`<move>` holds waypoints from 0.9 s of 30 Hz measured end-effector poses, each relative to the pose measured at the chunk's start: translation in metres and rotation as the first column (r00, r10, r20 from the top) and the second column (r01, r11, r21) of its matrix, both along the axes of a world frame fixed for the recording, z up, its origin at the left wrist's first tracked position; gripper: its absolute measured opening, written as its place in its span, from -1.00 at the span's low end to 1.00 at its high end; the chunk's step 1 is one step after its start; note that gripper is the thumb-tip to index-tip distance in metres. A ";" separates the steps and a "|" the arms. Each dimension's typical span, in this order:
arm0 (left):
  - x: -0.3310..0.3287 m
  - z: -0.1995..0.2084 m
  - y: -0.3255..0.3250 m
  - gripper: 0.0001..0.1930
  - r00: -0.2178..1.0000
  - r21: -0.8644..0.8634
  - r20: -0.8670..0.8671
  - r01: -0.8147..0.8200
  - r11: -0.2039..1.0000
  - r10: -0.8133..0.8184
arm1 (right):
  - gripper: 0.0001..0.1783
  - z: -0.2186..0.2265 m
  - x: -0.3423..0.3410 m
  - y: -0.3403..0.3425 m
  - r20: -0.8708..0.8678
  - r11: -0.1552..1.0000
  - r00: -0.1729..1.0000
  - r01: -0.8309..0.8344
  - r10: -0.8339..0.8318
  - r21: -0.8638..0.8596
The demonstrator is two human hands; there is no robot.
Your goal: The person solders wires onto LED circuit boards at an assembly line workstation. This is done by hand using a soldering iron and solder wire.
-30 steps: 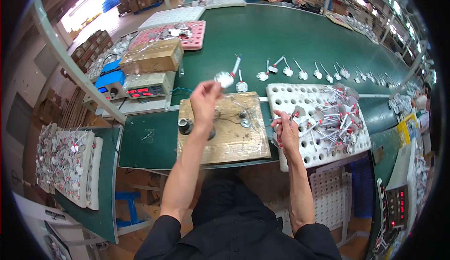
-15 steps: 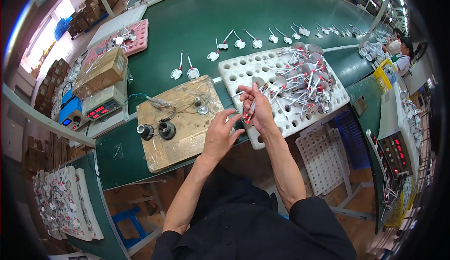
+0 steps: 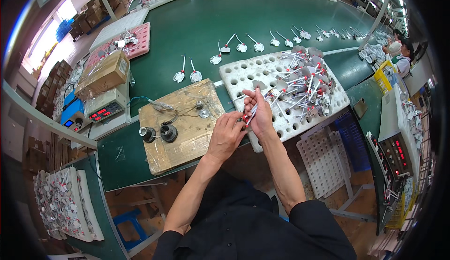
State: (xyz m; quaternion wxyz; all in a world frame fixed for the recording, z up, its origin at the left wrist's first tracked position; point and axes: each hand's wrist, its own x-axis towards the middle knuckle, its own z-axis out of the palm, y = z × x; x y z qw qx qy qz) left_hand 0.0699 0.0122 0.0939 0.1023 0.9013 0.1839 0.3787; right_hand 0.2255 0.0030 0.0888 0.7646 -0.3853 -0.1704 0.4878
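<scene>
My right hand [image 3: 260,115] is closed round a white-sleeved wire lead [image 3: 251,115] with a red end, held over the near left part of a white foam tray [image 3: 228,76]. The fingertips of my left hand [image 3: 226,136] are pinched together at the lead's red end. What exactly the left fingers grip is partly hidden. A grey disc [image 3: 258,85] shows just beyond the right fingertips; whether it joins the held lead I cannot tell. Piled on the tray's right half are several similar grey discs with white-sleeved, red-ended leads [image 3: 309,79].
Left of my hands lies a tape-wrapped board [image 3: 187,159] with black round fixtures [image 3: 168,133] and wires. Beyond it stand a meter with red digits [image 3: 104,111] and a cardboard box [image 3: 102,75]. White wired parts [image 3: 196,76] line the green table [image 3: 197,21]. A phone-like slab [image 3: 360,107] lies right.
My left hand has moved up and right to meet the right hand, and its spread fingers have closed at the lead's red end. The right hand has shifted slightly.
</scene>
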 end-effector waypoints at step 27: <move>-0.060 0.025 -0.005 -0.88 0.959 -0.685 0.272 0.248 0.685 -0.075 | -0.70 0.036 -0.038 -0.012 0.697 0.990 0.705 -0.124 0.131 -0.061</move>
